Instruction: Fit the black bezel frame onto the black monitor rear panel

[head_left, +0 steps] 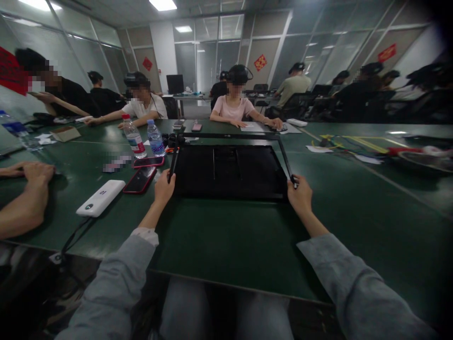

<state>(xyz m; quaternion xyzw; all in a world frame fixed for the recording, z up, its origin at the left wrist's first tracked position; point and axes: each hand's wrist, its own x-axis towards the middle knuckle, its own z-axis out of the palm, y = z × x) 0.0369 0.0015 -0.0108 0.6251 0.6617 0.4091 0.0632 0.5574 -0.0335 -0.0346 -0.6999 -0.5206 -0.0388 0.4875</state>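
Note:
My left hand (164,189) and my right hand (300,192) grip the two sides of a thin black frame (228,136) that looks like a screen bezel. Its far bar, with a small mark in the middle, is raised above the table. Beneath and inside the frame lies a shallow black rectangular panel (194,174) with a raised rim. Two thin lines run across the panel from its far side. Fingers of both hands are closed on the frame's side strips near their lower ends. Whether the frame touches the panel I cannot tell.
Left of the panel are two red-edged phones (140,180), a white power bank (101,197) with a cable, and two water bottles (134,137). Another person's arm (28,193) rests at far left. Yellow cables (348,143) lie on the right of the green table (226,241). People sit opposite.

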